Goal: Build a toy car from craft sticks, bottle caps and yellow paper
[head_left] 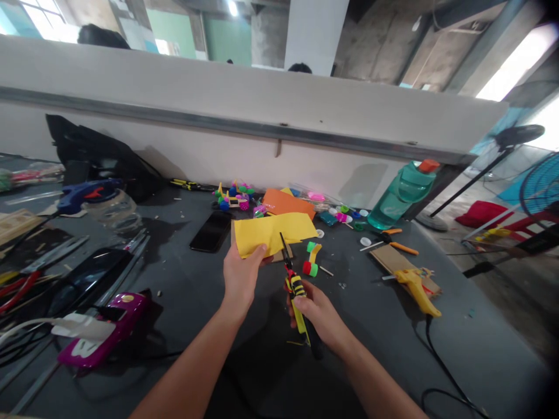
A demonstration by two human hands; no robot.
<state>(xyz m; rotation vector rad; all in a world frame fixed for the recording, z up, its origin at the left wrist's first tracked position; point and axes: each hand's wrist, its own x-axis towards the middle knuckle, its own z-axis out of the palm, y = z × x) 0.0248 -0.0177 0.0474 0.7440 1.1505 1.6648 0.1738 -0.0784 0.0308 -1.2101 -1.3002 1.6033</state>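
Note:
My left hand (245, 267) pinches the lower edge of a yellow sheet (266, 230), thumb on top. The sheet is held up over the dark table, and its lower right edge looks cut. Wrapped round the handles of black-and-yellow scissors (297, 297) is my right hand (317, 311). Their dark blades point up and away, with the tip against the sheet's lower edge. I cannot tell how far the blades are apart. Just right of them lies a small piece with green and red caps and a yellow strip (312, 262). An orange sheet (288, 203) lies behind the yellow one.
A black phone (211, 231) lies left of the sheet, near several colourful small toys (236, 196). To the right are a yellow glue gun (417, 291) on cardboard and a teal bottle (399, 198). A purple power strip (105, 331), pliers and a blue glue gun (85, 195) occupy the left.

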